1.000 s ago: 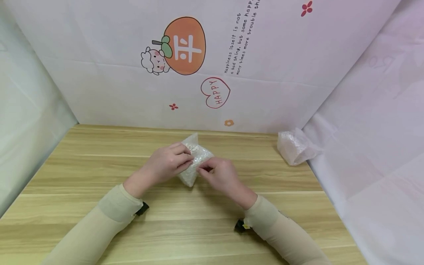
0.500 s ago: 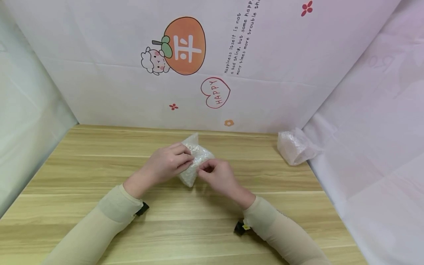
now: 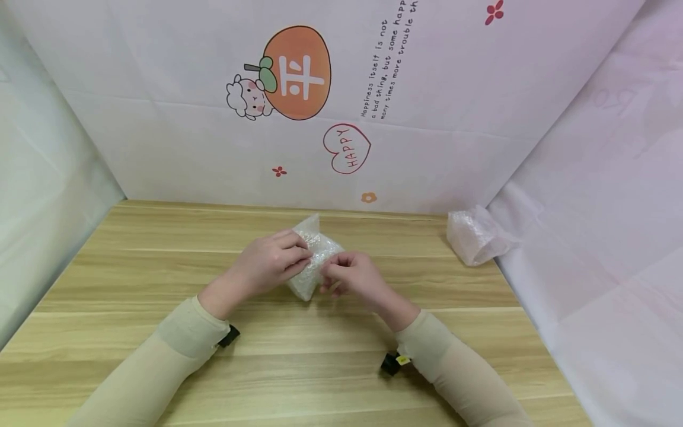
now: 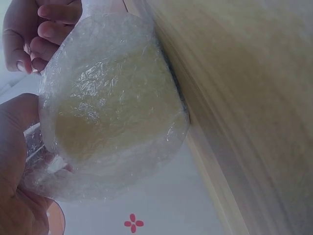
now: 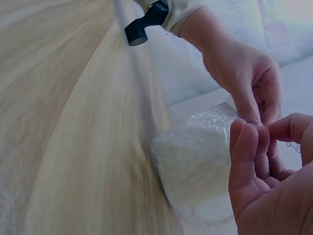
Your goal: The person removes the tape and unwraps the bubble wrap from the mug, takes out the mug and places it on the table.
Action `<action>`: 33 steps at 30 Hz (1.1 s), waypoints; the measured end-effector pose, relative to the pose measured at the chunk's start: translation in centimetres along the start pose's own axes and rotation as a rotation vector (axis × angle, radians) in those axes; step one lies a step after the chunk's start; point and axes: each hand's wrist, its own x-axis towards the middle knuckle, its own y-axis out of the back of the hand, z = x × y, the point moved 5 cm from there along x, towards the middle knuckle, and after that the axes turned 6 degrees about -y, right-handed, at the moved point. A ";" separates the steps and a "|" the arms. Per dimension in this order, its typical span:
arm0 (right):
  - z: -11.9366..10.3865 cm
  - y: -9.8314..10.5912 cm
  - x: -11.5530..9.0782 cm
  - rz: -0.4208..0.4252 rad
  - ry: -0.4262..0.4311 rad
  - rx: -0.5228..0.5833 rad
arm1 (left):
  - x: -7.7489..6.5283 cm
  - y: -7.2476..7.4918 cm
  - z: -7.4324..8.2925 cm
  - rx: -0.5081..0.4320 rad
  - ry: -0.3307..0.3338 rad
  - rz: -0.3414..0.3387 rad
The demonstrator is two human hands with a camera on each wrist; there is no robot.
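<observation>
A bundle in clear bubble wrap (image 3: 309, 273) stands near the back middle of the table, with something pale yellow showing through the plastic in the left wrist view. My left hand (image 3: 271, 261) grips the bundle's upper left side, thumb and fingers on the wrap. From the right, my right hand (image 3: 354, 279) has thumb and index finger pinched together at the wrap's upper edge, close to the left fingertips; its other fingers curl loosely below. Seen from the right wrist, the right hand (image 5: 274, 171) partly covers the bubble-wrapped bundle (image 5: 195, 166).
A second bubble-wrapped bundle (image 3: 475, 237) lies at the table's back right corner, against the white cloth side wall (image 3: 603, 237). Behind the wood-grain table (image 3: 299, 367) rises a printed cloth backdrop (image 3: 203, 154).
My right wrist has turned slightly, and its lower fingers have spread into view beneath the thumb. The left hand and both bundles have kept their places.
</observation>
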 end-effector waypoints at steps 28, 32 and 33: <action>-1.7 2.1 -0.5 0.386 0.509 -0.346 | -0.2 0.1 -0.1 -0.005 -0.043 0.043; -1.2 2.4 0.1 0.363 0.539 -0.418 | -0.2 0.1 -0.1 0.001 -0.051 0.053; -1.0 2.5 0.3 0.337 0.519 -0.431 | -0.2 0.1 -0.1 0.003 -0.052 0.054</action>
